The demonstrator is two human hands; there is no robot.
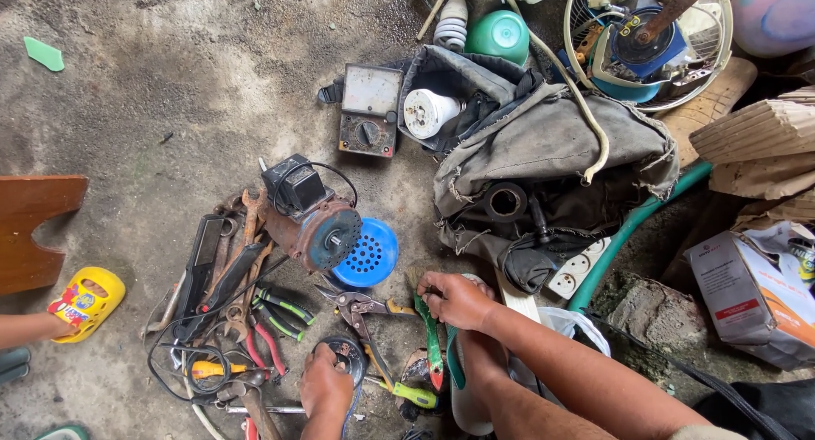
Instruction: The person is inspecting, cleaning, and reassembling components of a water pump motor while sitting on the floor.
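My right hand (458, 300) is closed around the top of a green-handled tool (434, 346) that points down toward the floor between my arms. My left hand (326, 391) rests on a small dark round part (348, 355), fingers curled over its edge. Between the hands lie red-handled pliers (358, 308) and a yellow-green screwdriver (412, 395). Just above them sit a rusty electric motor (310, 223) and a blue perforated cap (370, 253).
Wrenches and pliers (233, 274) are piled at the left with a black cable. An analog meter (369, 109), a grey cloth bag (543, 147), a fan guard (649, 32), a green hose (632, 232) and a cardboard box (751, 291) lie beyond. Another person's limb (30, 328) touches a yellow sandal (85, 300).
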